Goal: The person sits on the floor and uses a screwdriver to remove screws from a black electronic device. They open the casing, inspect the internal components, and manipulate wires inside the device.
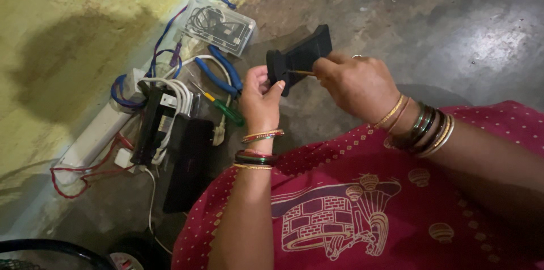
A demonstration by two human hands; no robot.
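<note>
We note the left hand (259, 97) gripping the black casing (298, 57) above the floor (453, 26), steadying it; the right hand (356, 84) pinches a screwdriver (303, 73) into it (pliers (218, 74) lie near the wall edge).

A clear rectangular plastic box (220, 25) lies on the concrete floor (442, 15) at the upper middle, near the yellowish wall, with coiled dark and white cables packed inside it and a blue wire running past its far corner. On the black oblong device (154, 125) at the left sits a small pale label (164, 124). No signs or screens show.
</note>
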